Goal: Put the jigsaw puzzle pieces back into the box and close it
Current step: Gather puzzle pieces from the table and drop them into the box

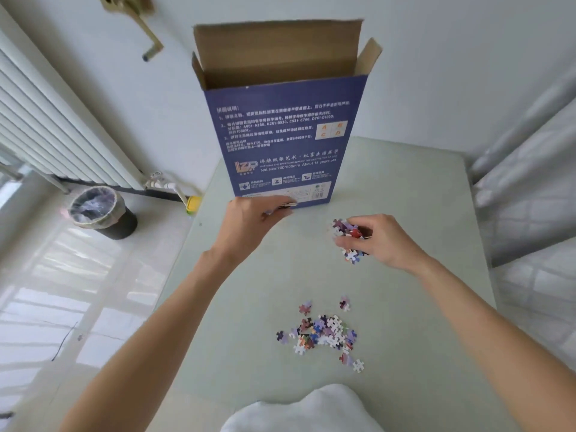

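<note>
My right hand (378, 241) pinches a bunch of puzzle pieces (349, 232); my left hand (252, 218) grips few pieces at the foot of the open box (282, 138).

Domestic interior, probably a bedroom or small living room in a home. A white panel radiator (46, 126) runs along the left wall, its pipe and valve (162, 182) meeting the wall just above the floor. Beside it, on glossy pale floor tiles (62, 291), stands a dark waste bin (103, 213) lined with a thin plastic bag. A small pale green table (249, 369) sits against plain white walls. At right, white metal rails (523, 169) resemble a bed frame or rack; which of the two cannot be told. A brass-coloured handle (137, 23) is mounted high on the wall.
</note>
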